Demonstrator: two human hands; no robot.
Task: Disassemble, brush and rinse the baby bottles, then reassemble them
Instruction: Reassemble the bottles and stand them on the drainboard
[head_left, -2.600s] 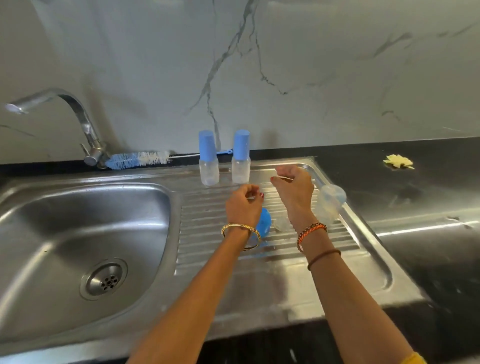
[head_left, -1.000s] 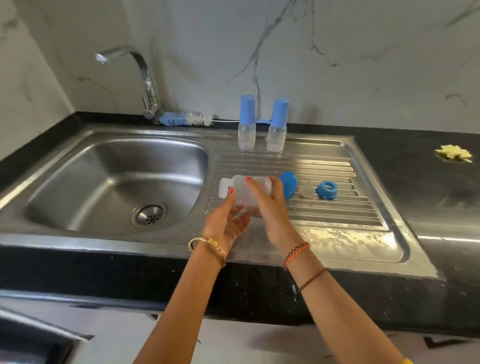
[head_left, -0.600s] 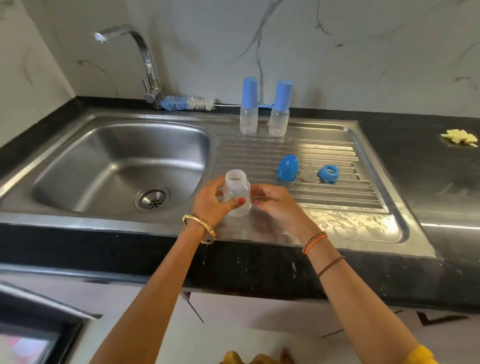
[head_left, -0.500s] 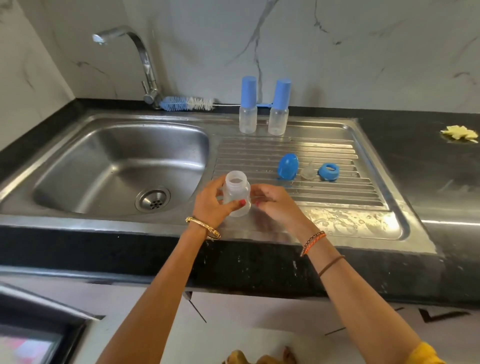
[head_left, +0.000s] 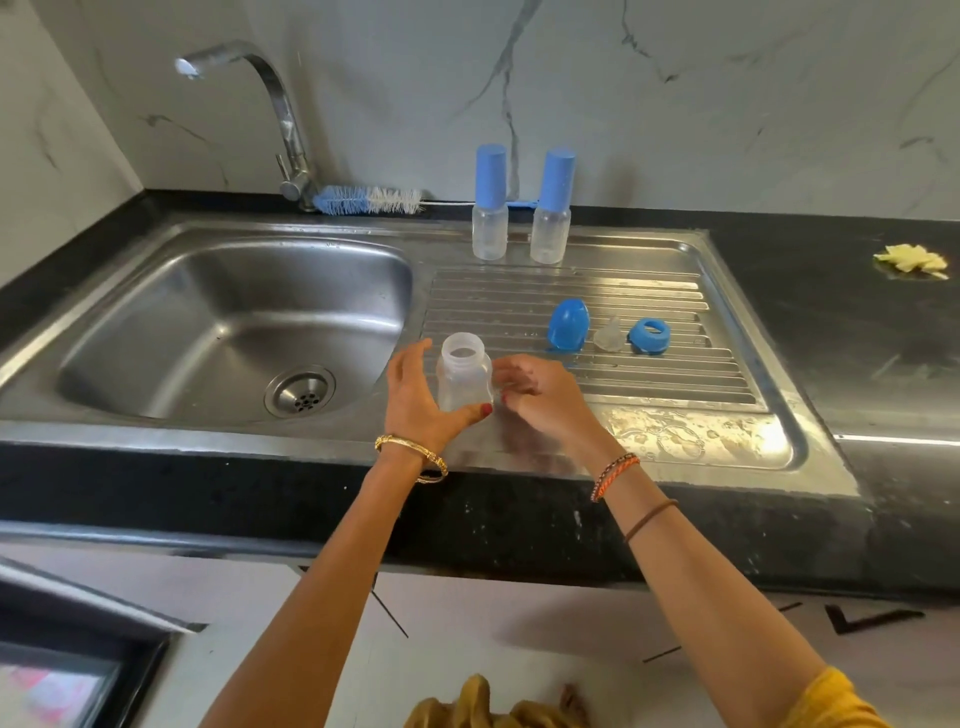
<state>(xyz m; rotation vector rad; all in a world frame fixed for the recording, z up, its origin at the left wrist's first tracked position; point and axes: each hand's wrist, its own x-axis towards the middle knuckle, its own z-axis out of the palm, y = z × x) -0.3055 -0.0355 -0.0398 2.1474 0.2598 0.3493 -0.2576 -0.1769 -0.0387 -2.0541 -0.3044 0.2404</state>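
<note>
The step in hand looks like the end of taking one bottle apart. The open bottle (head_left: 464, 379) stands upright on the near left of the draining board (head_left: 691, 441), just right of the sink bowl (head_left: 234, 322). The left hand (head_left: 415, 400) curls around its side, thumb across the base. The right hand (head_left: 540, 397) is just beside it with fingers loosely curled and nothing in them.

The bottle is clear, frosted plastic with a threaded neck, and seems empty. Its blue cap (head_left: 568, 325), clear teat (head_left: 608, 335) and blue ring (head_left: 649, 335) lie farther right on the ridges.

Next likely comes the brush (head_left: 369, 200), lying far by the tap (head_left: 280, 119), to scrub inside; two capped bottles (head_left: 519, 208) wait at the far edge.
</note>
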